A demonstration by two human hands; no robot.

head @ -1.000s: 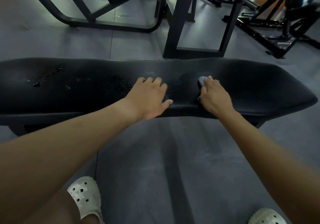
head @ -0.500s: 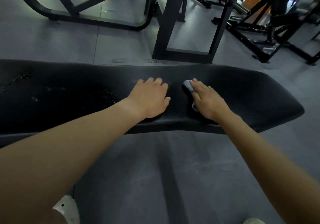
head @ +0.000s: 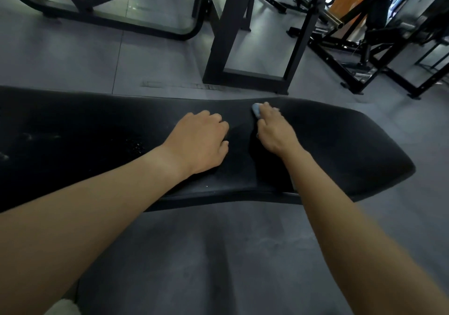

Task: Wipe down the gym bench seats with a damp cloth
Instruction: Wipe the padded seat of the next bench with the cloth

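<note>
The cloth (head: 255,110) seems soft and light; our right hand (head: 274,132) wads it under curled fingers (head: 266,111), edge peeking at eleven o'clock.

My left hand (head: 201,142) is planted mid-bench (head: 340,149), near my right hand (head: 274,132) on the cloth (head: 255,110), with only a narrow gap between them. Open pad runs right to the rounded end and left past water droplets (head: 136,145). A black rack frame (head: 226,35) stands just behind the far edge.
</note>
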